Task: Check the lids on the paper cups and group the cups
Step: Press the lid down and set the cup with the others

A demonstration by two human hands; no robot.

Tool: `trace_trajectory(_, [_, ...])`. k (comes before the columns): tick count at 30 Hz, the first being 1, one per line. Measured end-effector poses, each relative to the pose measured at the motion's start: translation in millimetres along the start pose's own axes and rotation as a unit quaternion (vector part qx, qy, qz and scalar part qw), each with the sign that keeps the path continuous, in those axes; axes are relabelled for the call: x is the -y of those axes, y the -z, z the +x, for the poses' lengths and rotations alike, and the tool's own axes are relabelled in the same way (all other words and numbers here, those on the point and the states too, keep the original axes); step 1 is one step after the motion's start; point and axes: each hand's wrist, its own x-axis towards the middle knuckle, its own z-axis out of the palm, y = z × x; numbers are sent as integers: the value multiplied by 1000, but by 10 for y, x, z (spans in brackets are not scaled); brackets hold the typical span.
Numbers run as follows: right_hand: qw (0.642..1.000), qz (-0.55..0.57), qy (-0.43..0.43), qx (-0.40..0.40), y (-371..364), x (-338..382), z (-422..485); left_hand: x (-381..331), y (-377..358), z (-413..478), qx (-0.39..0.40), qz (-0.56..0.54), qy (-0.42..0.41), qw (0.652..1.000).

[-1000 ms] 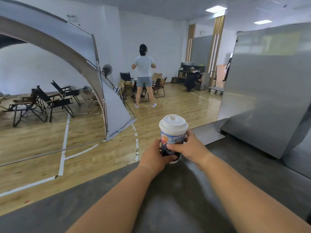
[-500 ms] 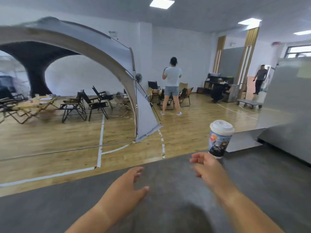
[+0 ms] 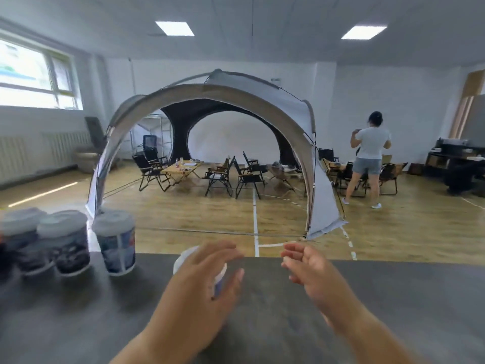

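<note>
Our left hand curves round a lidded cup, but blur hides whether it grips. Our right hand is spread open beside it.

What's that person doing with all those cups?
A person is sorting lidded paper cups on a dark counter. Their left hand reaches around one cup, though blur hides whether it grips yet. The right hand hovers open beside it. At the left, three more cups stand grouped.
</note>
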Motion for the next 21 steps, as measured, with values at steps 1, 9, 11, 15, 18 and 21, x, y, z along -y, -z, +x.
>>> trace_trajectory(1, [1000,-9,1,2,-175,27,-2,145,51,-40,-10,4,5,1000])
trace_trajectory(9, [1000,-12,-11,5,-1080,36,-26,821,69,-182,-10,-37,95,995])
trace_trajectory(11, [1000,14,-11,0,-1210,50,-31,892,33,-179,14,-99,133,986])
trace_trajectory(15, [998,61,-13,-19,-1297,65,-21,945,-92,-178,18,-279,218,935])
trace_trajectory(18, [996,67,-13,-57,-1213,41,-12,893,-201,-97,28,-328,213,920])
trace_trajectory(21, [992,75,-11,-100,-1076,-11,-15,778,-350,45,55,-336,190,921])
